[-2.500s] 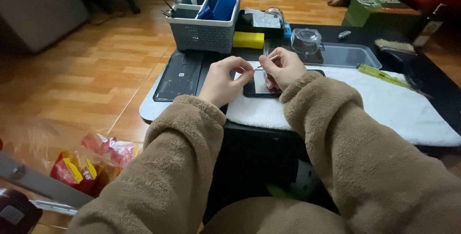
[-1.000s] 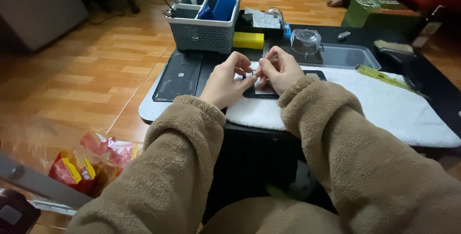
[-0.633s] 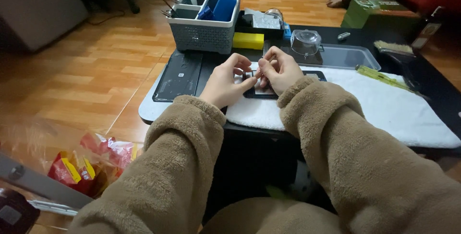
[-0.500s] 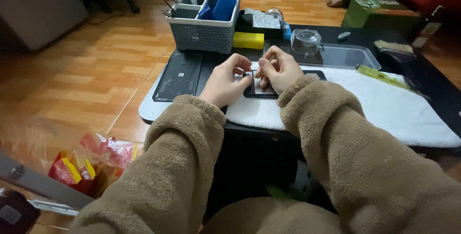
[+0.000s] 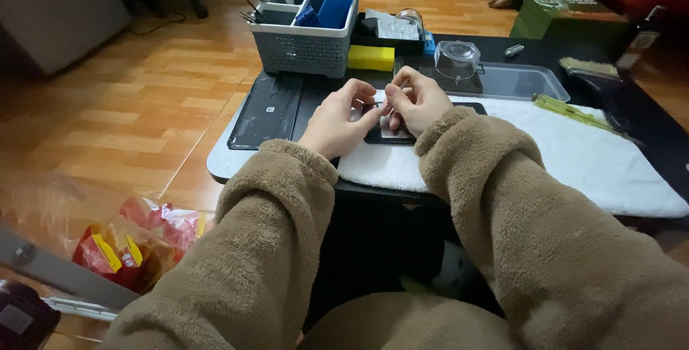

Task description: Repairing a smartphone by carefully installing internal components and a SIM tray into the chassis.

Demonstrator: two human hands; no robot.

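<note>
A grey basket (image 5: 301,52) of tools stands at the back of the table, with a yellow block (image 5: 371,58) just beside it. A clear tray (image 5: 527,83) and a brush (image 5: 590,68) lie further right, and red snack bags (image 5: 136,242) sit on the wooden floor (image 5: 129,99).

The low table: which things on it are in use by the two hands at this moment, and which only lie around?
In use:
- left hand and right hand, fingertips together
- dark flat device under them
- white towel below it

Lying about:
- grey caddy
- yellow block
- clear tray
- brush
</note>
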